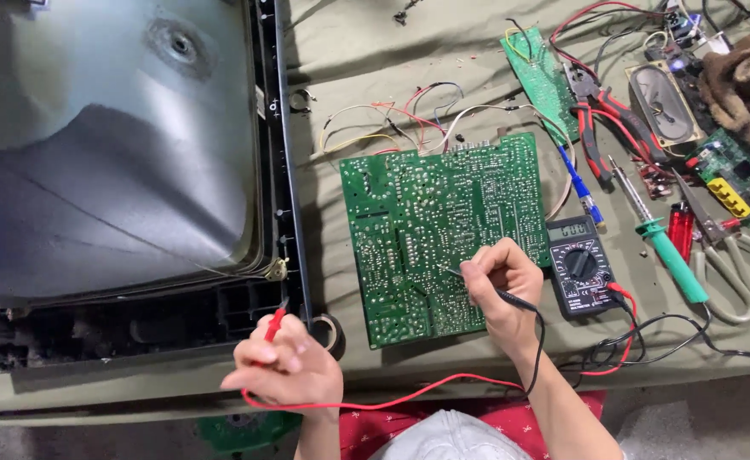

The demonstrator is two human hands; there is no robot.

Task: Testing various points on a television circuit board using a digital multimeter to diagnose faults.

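Note:
My right hand pinches a black meter probe, its tip resting on the solder side of a large green circuit board that lies flat on the cloth. My left hand holds a red meter probe near the front edge of the table, its tip pointing up toward the black frame of the picture tube. Red and black leads run from both probes to a small black multimeter just right of the board.
A big grey picture tube in a black frame fills the left. To the right lie a green-handled soldering iron, red pliers, scissors, a speaker, a small green board, a tape roll and loose wires.

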